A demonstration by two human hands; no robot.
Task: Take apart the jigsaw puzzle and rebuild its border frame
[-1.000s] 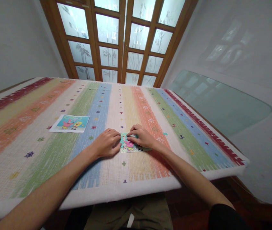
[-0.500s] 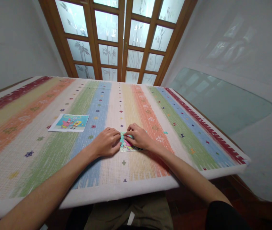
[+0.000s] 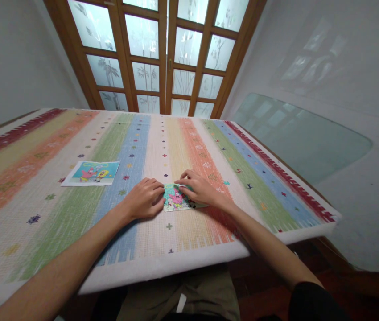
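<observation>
A small jigsaw puzzle [image 3: 175,201] with a pink starfish cartoon figure on teal lies flat near the front of the table. My left hand [image 3: 146,197] is closed, its bent fingertips against the puzzle's left edge. From the right, my right hand [image 3: 199,188] reaches over the puzzle with its fingers curled onto the upper part. It covers much of the puzzle's right side. Whether a separate piece is under those fingertips cannot be seen. Farther left lies a printed picture card [image 3: 91,173] showing a pink starfish and a yellow sponge figure.
A striped, patterned cloth [image 3: 158,240] covers the table. Right of my right hand is a small teal shape [image 3: 226,183], a loose piece or a print, I cannot tell which. Wood-framed glass doors [image 3: 166,58] stand beyond the table, and a pale wall [image 3: 353,147] rises at right.
My right hand has shifted slightly right across the puzzle, uncovering more of the pink figure. My left hand stays at the left edge. The whole view has turned slightly.
</observation>
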